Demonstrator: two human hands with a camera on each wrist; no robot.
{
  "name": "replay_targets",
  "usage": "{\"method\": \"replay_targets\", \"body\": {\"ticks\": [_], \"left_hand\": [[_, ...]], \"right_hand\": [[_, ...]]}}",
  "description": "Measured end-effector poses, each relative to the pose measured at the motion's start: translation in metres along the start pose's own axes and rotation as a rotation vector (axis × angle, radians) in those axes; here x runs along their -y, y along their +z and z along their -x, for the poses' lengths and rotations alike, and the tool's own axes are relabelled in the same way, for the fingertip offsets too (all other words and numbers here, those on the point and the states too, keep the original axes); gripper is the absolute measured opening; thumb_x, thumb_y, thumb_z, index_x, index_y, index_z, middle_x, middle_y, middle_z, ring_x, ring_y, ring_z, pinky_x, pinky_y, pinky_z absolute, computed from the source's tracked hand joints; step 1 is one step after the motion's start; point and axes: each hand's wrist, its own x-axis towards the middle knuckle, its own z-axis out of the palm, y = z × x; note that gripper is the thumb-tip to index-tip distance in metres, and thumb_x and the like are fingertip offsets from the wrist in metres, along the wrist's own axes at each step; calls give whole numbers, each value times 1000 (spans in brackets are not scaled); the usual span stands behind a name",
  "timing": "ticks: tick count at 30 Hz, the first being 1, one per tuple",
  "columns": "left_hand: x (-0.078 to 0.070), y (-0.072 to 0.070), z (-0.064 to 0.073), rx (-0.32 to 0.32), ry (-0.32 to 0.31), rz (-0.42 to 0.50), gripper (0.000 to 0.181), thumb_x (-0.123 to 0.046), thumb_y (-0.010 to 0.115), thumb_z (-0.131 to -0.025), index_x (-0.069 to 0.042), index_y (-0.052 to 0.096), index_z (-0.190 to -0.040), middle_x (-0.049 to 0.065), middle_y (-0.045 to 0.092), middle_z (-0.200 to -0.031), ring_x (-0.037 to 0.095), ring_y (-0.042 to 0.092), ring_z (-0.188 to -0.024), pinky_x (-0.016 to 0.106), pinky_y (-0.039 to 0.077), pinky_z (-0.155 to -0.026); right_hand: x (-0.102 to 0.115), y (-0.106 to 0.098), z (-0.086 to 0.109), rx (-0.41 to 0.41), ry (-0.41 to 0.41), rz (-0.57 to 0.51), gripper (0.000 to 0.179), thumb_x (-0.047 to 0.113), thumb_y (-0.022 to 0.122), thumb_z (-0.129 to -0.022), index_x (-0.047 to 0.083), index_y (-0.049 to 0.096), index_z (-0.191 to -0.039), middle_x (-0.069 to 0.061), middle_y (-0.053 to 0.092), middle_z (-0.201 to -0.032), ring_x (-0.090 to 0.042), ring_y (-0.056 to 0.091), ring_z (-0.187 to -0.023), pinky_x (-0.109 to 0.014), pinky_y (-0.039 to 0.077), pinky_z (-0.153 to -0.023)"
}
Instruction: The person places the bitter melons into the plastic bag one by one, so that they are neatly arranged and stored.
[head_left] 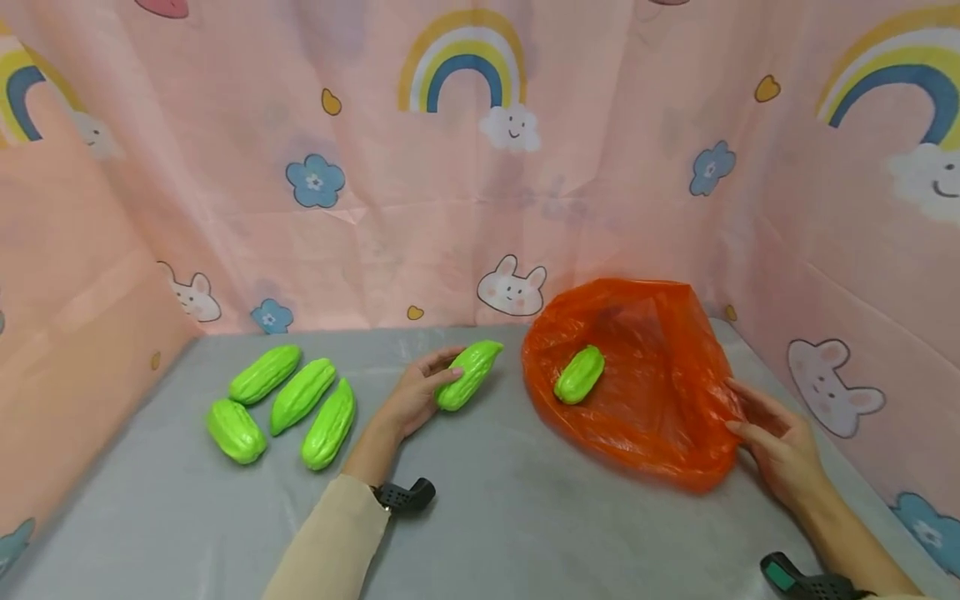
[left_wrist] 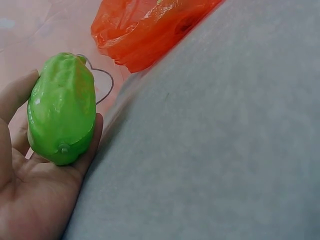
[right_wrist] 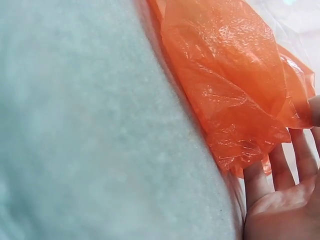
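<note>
A green, ridged bitter melon is gripped in my left hand, between thumb and fingers, left of the bag's mouth. Its rounded end faces the camera in the left wrist view, with the fingers wrapped about its sides. My right hand holds the right side of a red-orange plastic bag, thumb on one side and fingers on the other. The bag's mouth gapes toward me, and another bitter melon lies inside. In the right wrist view, thin plastic partly covers the fingertips.
Several more bitter melons lie grouped on the left of the grey tabletop. A pink patterned curtain closes off the back and both sides.
</note>
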Motion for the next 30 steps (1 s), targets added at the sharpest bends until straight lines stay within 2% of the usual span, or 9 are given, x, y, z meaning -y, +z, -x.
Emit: {"method": "replay_targets", "body": {"ticks": [5, 11, 17, 24, 30], "left_hand": [[1, 3, -1, -7, 3, -39, 50, -8, 56, -102, -4, 45, -150, 12, 45, -152, 9, 56, -116, 22, 52, -90], [-1, 4, -1, -50, 7, -54, 48, -9, 58, -100, -6, 50, -147, 13, 47, -152, 12, 57, -115, 22, 53, -86], [-1, 8, -2, -26, 12, -62, 48, -9, 58, -100, -4, 49, -147, 13, 48, -151, 9, 57, -113, 22, 53, -87], [-1, 8, -5, -45, 44, -46, 47, -6, 58, -99, -2, 50, -145, 14, 49, -150, 9, 57, -113, 20, 52, -87], [3, 6, -5, -27, 38, -69, 48, -7, 58, -99, -2, 49, -146, 16, 47, -153, 9, 56, -116, 20, 51, -89]], "right_hand": [[-3, -2, 1, -16, 34, 19, 57, -23, 37, -95, -1, 51, -145, 2, 67, -133, -8, 67, -109, -20, 59, -81], [-6, -1, -3, -21, 47, 39, 57, -23, 38, -95, -1, 51, -146, 3, 67, -133, -7, 67, -109, -20, 59, -81], [-5, -6, -2, -17, 60, 37, 59, -24, 37, -94, 1, 52, -145, 3, 68, -133, -7, 67, -110, -20, 59, -80], [-6, -9, -7, 5, 67, 22, 60, -24, 37, -95, 3, 54, -145, 4, 67, -134, -6, 67, -113, -20, 59, -82], [-7, -9, -2, -24, 115, 91, 57, -20, 41, -96, 6, 53, -146, 9, 67, -133, -2, 66, -111, -19, 58, -81]]}}
